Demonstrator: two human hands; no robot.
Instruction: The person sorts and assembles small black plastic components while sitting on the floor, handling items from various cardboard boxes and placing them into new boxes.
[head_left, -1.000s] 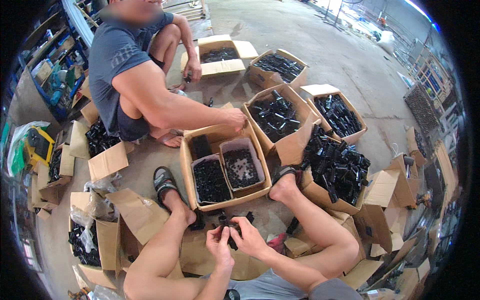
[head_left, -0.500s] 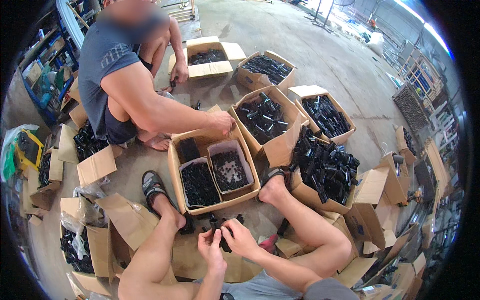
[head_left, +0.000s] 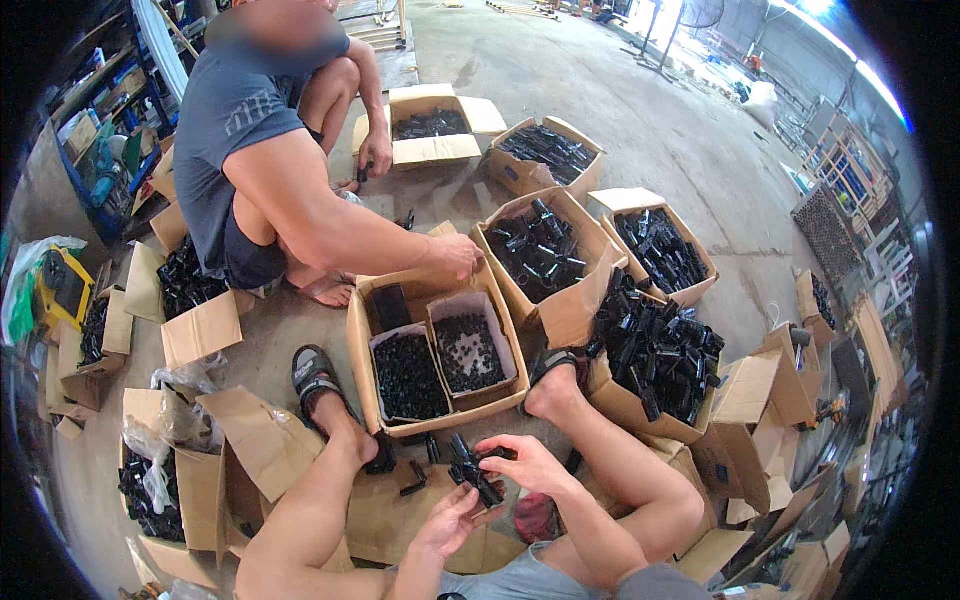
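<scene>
Black part [head_left: 470, 468], chunky, tube-like with stubs: held up at a tilt over the floor cardboard [head_left: 385, 515], between the seated person's knees.

Head view. Left hand [head_left: 446, 524]: palm turned up, fingers closed on the lower end of the part. Right hand [head_left: 534, 470]: at the part's upper right, fingers bent, thumb and forefinger a little apart; cannot tell whether they grip anything. Below the right wrist, a dark red bundle [head_left: 537, 520], blurred in kind.

A few loose black pieces [head_left: 413, 480] lie on the cardboard, left of the hands. Just ahead, between two sandalled feet, a big open carton [head_left: 361, 350]. Inside, side by side: left tray [head_left: 400, 333], thick with small black bits [head_left: 410, 376]; right tray [head_left: 497, 335], thinner cover, pale bottom showing.

To the right, beside the right foot, a heaped box [head_left: 615, 400] with black tubes [head_left: 660, 350] piled above its rim. More open boxes of black parts beyond it.

Far left of the carton, a co-worker [head_left: 265, 150] crouches, one arm [head_left: 330, 205] stretched to the carton's far rim. Lower left, another open box with clear plastic [head_left: 190, 410] over it.
</scene>
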